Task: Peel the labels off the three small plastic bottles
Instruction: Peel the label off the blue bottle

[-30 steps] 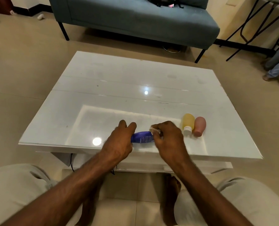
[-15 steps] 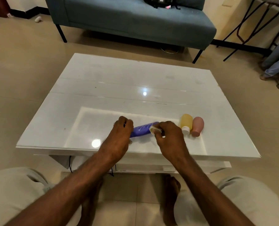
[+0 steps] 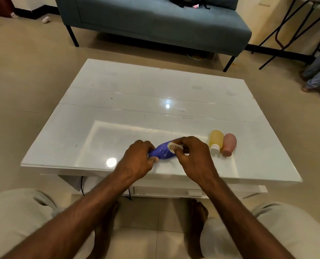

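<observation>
- Nearest the camera, two bare forearms reach out over pale-trousered knees, bare feet on the tiled floor below.
- The left hand [image 3: 138,161] is closed round the near end of the blue bottle [image 3: 162,153], its fingers [image 3: 151,146] curled over it, thumb underneath.
- The blue bottle lies tilted over the near edge of the white bench [image 3: 118,101]; whether it touches the glass cannot be told. What is inside it does not show through the opaque blue.
- The right hand [image 3: 194,156] pinches a pale, curled strip of label [image 3: 173,146] at the bottle's far end, fingertips shut tight on it; the strip stands partly lifted off the blue surface.
- Just right of that hand, the yellow bottle [image 3: 216,140] lies on its side on the bench, white cap toward the camera, translucent with a yellowish fill.
- Touching it on the right, the pink bottle [image 3: 229,143] lies the same way, pink cap toward the camera; opaque, contents unseen.
- Farther back, the glossy bench top shows two bright light reflections.
- Beyond the bench, a blue-grey sofa [image 3: 155,19] stands with a black bag [image 3: 187,0] on its seat.
</observation>
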